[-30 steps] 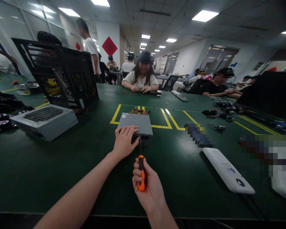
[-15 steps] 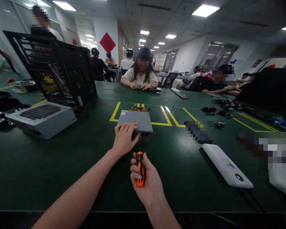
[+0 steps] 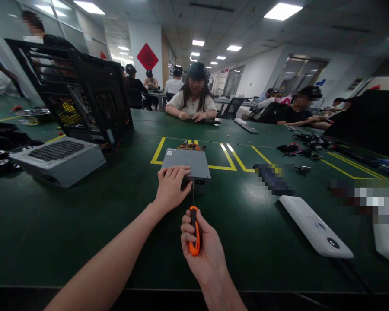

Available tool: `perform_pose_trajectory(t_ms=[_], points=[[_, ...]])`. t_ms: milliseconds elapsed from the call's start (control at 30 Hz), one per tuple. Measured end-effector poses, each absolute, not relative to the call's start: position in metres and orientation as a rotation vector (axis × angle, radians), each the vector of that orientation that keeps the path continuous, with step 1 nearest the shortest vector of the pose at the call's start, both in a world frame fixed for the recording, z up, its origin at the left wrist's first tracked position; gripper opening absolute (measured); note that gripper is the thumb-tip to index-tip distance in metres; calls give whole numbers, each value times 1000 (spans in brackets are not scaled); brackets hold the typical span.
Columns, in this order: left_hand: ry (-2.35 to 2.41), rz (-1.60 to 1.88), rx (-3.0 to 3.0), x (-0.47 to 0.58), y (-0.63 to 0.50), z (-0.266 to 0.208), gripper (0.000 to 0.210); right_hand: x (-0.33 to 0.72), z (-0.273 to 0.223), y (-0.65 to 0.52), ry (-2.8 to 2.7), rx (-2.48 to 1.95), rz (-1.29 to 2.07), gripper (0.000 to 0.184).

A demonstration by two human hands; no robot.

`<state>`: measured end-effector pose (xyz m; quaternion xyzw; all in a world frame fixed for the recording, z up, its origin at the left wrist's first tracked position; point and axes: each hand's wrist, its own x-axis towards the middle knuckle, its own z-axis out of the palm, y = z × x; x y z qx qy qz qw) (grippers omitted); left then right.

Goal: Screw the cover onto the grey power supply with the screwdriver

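Note:
A grey computer power supply (image 3: 194, 160) lies flat on the green table, its coloured wires (image 3: 191, 146) bunched at the far side. My left hand (image 3: 172, 186) grips its near left part, fingers over the top and thumb down by the near face. My right hand (image 3: 205, 244) is wrapped around the orange-and-black handle of a screwdriver (image 3: 194, 235). The thin shaft points away from me and meets the near face of the power supply, close to my left thumb. The tip and whatever it touches are too small to make out.
To the left stand a grey metal box with a mesh grille (image 3: 68, 162) and a black computer case (image 3: 84, 95). A white device (image 3: 316, 226) with a cable lies at right, cables (image 3: 291, 150) farther back. Across the table sits a person (image 3: 192, 101).
The screwdriver handle has turned a little in my right hand, showing its orange and black parts differently. My left hand stays on the power supply. The view has shifted slightly.

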<state>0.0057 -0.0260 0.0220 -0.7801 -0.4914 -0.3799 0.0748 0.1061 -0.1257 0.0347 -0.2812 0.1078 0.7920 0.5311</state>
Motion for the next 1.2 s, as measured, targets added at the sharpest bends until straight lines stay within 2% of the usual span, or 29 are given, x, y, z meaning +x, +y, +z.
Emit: perform_pose_trajectory(t_ms=[133,300,467,633,833,1000,1200], points=[[-1476,-1136,-2340,6,-27,23,21,106,36,-125,217,-727,1904,24],[-1465,-1131,-2344,6,-29,25,20,107,35,-127,188,-721,1810,12],[-1446,-1099,-2350,9,-31,29,24,107,36,-128,178,-706,1890,20],[-1426,-1005,-2395,9,-30,32,26,109,39,-127,198,-695,1845,11],[-1378,-1016,-2414,6,-27,28,21,108,36,-128,128,-698,1935,21],[-1373,-1054,-2420,5,-26,24,21,107,35,-128,184,-746,1835,13],[-1369,-1067,-2418,4,-25,24,20,106,35,-127,153,-705,1912,19]])
